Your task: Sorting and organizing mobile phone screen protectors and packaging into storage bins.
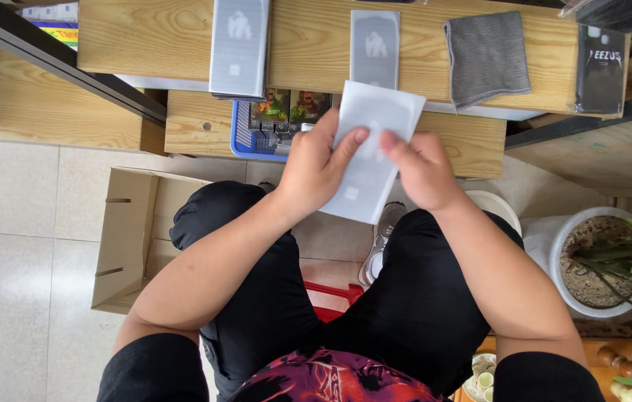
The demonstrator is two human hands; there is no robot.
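Observation:
Both of my hands hold one white flat sleeve-like packet (372, 141) up over my lap, in front of the wooden bench (308, 45). My left hand (317, 167) grips its left edge, with the index finger laid across the face. On the packet's right side, my right hand (421, 168) pinches it between thumb and fingers. The packet's lower half is partly hidden by my hands. Two similar grey-white packets (238, 46) (375, 46) lie on the bench beyond it.
A folded grey cloth (487, 56) and a black phone case (600, 71) lie on the bench at right. A blue basket of small boxes (260, 132) sits on a lower shelf. An open cardboard box (128, 234) stands on the tiled floor at left, a white plant pot (599, 260) at right.

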